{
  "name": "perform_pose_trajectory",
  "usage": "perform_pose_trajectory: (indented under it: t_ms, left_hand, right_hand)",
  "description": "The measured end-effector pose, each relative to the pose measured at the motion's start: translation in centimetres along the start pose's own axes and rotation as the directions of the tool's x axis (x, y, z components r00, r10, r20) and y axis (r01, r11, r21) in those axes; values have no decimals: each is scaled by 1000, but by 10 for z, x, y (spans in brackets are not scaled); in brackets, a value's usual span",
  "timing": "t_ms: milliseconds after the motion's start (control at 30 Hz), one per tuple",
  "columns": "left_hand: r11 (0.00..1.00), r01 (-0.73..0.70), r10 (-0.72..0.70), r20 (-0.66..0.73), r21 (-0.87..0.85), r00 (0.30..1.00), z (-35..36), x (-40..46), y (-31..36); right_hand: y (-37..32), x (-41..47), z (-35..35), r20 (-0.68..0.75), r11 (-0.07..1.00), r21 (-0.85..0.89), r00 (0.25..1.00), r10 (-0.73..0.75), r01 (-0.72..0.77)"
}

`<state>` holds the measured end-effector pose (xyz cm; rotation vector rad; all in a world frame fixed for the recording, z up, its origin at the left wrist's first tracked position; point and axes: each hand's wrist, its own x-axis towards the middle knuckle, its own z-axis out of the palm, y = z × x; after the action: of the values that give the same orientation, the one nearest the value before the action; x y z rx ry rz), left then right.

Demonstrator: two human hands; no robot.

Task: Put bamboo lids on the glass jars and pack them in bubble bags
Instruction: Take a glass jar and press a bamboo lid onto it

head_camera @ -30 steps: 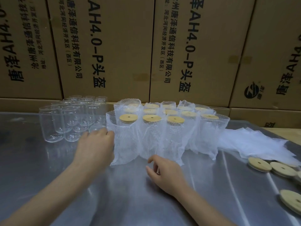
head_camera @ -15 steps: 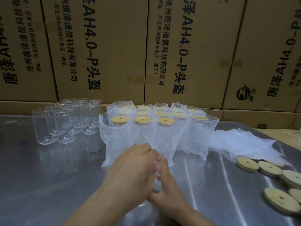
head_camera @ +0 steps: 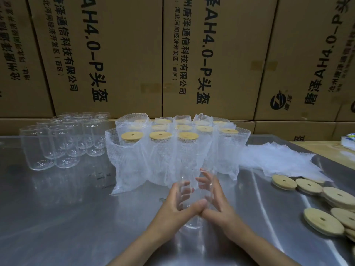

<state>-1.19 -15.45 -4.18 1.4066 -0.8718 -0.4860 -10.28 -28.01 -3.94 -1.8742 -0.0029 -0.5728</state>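
Both hands, left hand [head_camera: 173,205] and right hand [head_camera: 217,203], curl round one clear glass jar with no lid [head_camera: 194,198], holding it steady, low over the shiny metal surface [head_camera: 67,217]. Round bamboo lids [head_camera: 324,221] wait nearby on the right. Behind stand lidded jars in bubble bags [head_camera: 172,150]. Big brown cardboard boxes [head_camera: 119,54] fill the back.

Steel table [head_camera: 57,217] bears empty jars [head_camera: 63,144], bagged jars [head_camera: 163,154], lids [head_camera: 324,204].

single head-worn view, forward and down over a steel table [head_camera: 57,208], close to the hands [head_camera: 196,206]
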Motion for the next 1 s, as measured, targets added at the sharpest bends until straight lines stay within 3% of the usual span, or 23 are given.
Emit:
perform_pose_trajectory:
  t_ms: [100,167,233,300,367,433,533,633,800,1000]
  left_hand:
    - [999,13,-14,24,45,1000,-5,4,-5]
    - [997,24,-26,24,68,999,-6,5,-7]
    - [997,26,-28,23,76,999,-7,5,-9]
    - [996,24,-26,29,87,999,-8,5,-9]
    - [996,25,-28,34,87,999,-8,5,-8]
    - [996,24,-27,34,88,999,-8,4,-8]
    - [995,22,-25,35,95,999,-7,3,-6]
    - [995,20,-24,38,96,999,-7,2,-5]
    - [995,18,-22,39,94,999,-6,2,-4]
    - [994,15,-20,44,111,999,-7,0,-3]
  right_hand:
    - [-1,10,-24,-90,1000,-10,996,0,-1]
    - [4,21,-42,-299,996,-91,954,-20,-7]
    - [17,29,-65,-487,937,-318,873,-29,-146]
    - [38,32,-93,-567,699,-586,824,9,-411]
    - [57,30,-116,-647,446,-638,751,132,-628]
    - [64,30,-127,-735,358,-567,652,185,-742]
    - [66,36,-131,-790,283,-512,574,217,-811]
    - [66,36,-126,-784,145,-580,598,170,-802]
    - [60,29,-116,-680,146,-708,723,122,-691]
    - [51,29,-108,-664,322,-640,713,225,-698]
